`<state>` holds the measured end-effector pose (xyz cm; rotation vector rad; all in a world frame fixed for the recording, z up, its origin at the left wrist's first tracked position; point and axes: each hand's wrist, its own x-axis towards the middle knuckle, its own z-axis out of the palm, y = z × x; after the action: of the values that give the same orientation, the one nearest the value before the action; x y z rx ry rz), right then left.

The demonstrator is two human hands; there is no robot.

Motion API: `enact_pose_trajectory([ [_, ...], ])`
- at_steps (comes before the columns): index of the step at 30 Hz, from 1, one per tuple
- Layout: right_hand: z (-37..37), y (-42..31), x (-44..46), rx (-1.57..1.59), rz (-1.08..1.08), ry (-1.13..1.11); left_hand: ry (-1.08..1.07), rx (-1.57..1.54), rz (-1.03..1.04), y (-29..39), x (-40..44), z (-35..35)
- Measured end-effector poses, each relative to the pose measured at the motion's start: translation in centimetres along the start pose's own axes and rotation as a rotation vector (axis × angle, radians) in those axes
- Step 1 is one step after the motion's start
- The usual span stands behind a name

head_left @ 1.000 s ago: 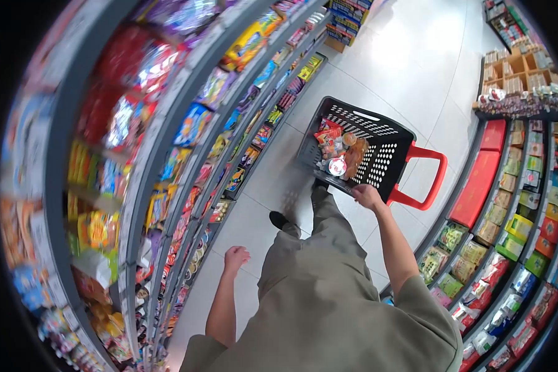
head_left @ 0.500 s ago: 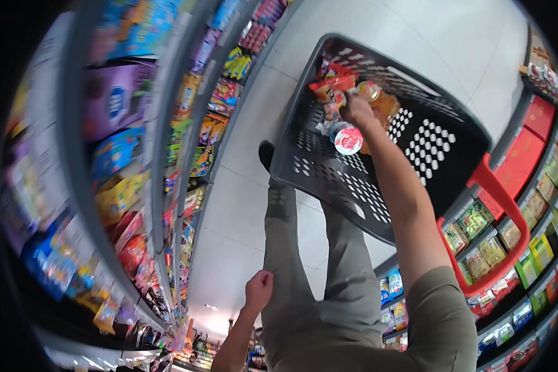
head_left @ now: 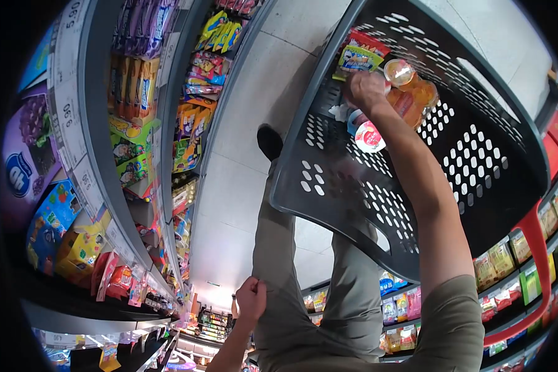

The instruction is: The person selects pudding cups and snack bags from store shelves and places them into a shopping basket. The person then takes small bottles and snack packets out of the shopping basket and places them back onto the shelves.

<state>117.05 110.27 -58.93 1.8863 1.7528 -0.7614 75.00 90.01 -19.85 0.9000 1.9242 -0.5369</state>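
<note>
My right hand point(head_left: 367, 92) reaches down into a black shopping basket point(head_left: 341, 208), its fingers curled. A green snack packet point(head_left: 358, 58) lies just beyond the knuckles, with a red packet point(head_left: 371, 42) behind it; whether the fingers grip anything is hidden. Right of the hand are a clear cup with an orange lid point(head_left: 398, 72) and an orange see-through pack point(head_left: 418, 99). Just below it sits a tub with a pink and white lid point(head_left: 370, 137). My left hand point(head_left: 252, 298) hangs closed beside my thigh, with nothing visible in it.
Shelves of bagged sweets point(head_left: 132, 152) with price strips run along the left. More packet-filled shelves point(head_left: 508, 260) stand at the right, behind the basket's red handle point(head_left: 542, 273). Pale floor tiles point(head_left: 235, 186) lie between, where my dark shoe point(head_left: 270, 142) rests.
The basket appears larger and further right in view. A green packet now shows by my right hand, where a red and orange one showed before. My left hand stays closed.
</note>
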Motion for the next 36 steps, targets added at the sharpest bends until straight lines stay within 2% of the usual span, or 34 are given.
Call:
enact_pose_trajectory([
  [4,1.7,2.9,-1.9,0.092,0.095,-0.08,-0.004,0.007,0.021,-0.4,0.3,-0.1],
  [6,4.9,5.0,-0.7,0.358,0.141,-0.163,-0.004,0.014,0.008,0.0,0.6,-0.3],
  [7,3.6,4.7,-0.6,0.491,0.302,-0.171,-0.009,0.032,-0.014,0.5,0.6,-0.4],
  [8,3.6,4.9,-0.3,0.494,0.305,-0.178,-0.015,0.05,-0.039,0.7,0.5,-0.4],
  [10,4.1,5.4,1.0,0.646,0.555,-0.055,-0.016,0.037,-0.037,-0.2,0.8,-0.2],
  [11,5.0,5.9,2.0,0.86,0.644,0.041,-0.009,0.017,-0.031,-0.3,1.0,-0.1],
  [12,5.9,6.2,3.0,0.862,0.645,0.036,-0.009,0.021,-0.035,-0.3,1.2,0.0],
  [13,6.0,6.0,3.6,0.912,0.642,0.189,-0.013,0.02,-0.03,0.2,1.4,-0.1],
  [15,6.2,5.8,4.2,0.963,0.637,0.335,-0.016,0.025,-0.032,1.0,1.5,-0.4],
  [18,4.5,5.7,4.0,1.042,0.554,0.174,-0.003,0.005,-0.016,1.6,1.5,-0.3],
  [20,4.4,5.3,3.6,0.697,0.499,0.254,-0.012,-0.012,-0.041,1.4,1.6,-0.3],
  [24,2.6,4.0,1.6,0.954,0.52,0.269,-0.017,0.02,-0.003,0.9,1.3,-0.1],
  [25,1.7,3.9,0.4,0.842,0.432,0.301,-0.009,0.012,0.023,1.4,1.1,0.0],
  [26,-0.9,3.6,-1.4,0.849,0.401,0.263,0.001,0.0,0.057,1.8,0.8,0.1],
  [28,-2.9,2.8,-5.2,0.807,0.237,0.688,-0.006,0.038,0.083,2.2,0.2,-0.2],
  [29,-4.2,2.9,-6.9,0.69,0.283,0.564,-0.015,0.089,0.088,2.4,-0.1,-0.4],
  [30,-7.6,2.2,-9.6,0.777,0.322,0.596,-0.003,0.073,0.121,2.1,-0.3,-0.5],
  [31,-9.9,2.0,-11.9,0.782,0.245,0.739,-0.034,0.063,0.146,1.4,-0.4,-0.7],
  [33,-14.9,2.0,-16.4,0.812,0.18,0.807,-0.045,0.033,0.206,0.5,-0.7,-1.1],
  [35,-19.4,2.3,-20.8,1.048,0.164,0.675,-0.186,-0.023,0.191,0.6,-1.5,-2.3],
  [36,-22.0,2.1,-23.0,1.216,0.145,0.64,-0.162,-0.04,0.221,1.9,-2.6,-3.4],
])
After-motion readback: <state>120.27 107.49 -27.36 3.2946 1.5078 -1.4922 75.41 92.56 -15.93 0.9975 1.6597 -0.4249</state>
